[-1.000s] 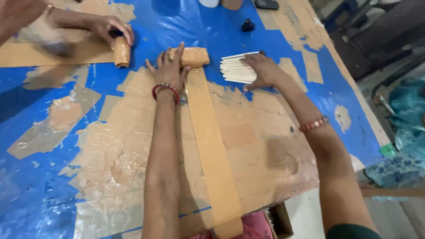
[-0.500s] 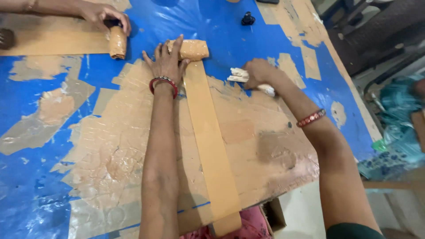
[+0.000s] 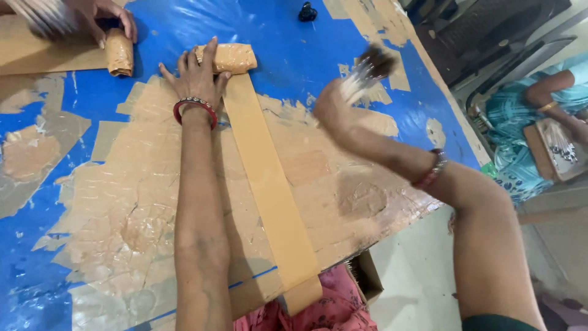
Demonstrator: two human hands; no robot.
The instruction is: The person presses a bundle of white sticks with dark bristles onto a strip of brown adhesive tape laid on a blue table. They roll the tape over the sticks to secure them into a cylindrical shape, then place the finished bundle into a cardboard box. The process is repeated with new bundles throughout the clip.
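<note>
The long tan strip (image 3: 269, 184) is being pinned flat just beside its rolled end (image 3: 225, 57) by the left hand (image 3: 196, 76), fingers spread, nothing gripped; a bundle of thin sticks (image 3: 366, 73) is being clasped in the right hand (image 3: 334, 107), lifted right of the strip, blurred

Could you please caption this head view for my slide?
Left hand presses a tan strip; right hand lifts a stick bundle.

Bright, even daylight is filling the scene. The blue plastic sheet (image 3: 343, 43) on the bench is giving off soft glare. The left forearm is casting a faint shadow. The right hand (image 3: 334, 107) and its bundle of sticks (image 3: 367, 70) are smearing with motion blur; the edges are bending slightly.
</note>
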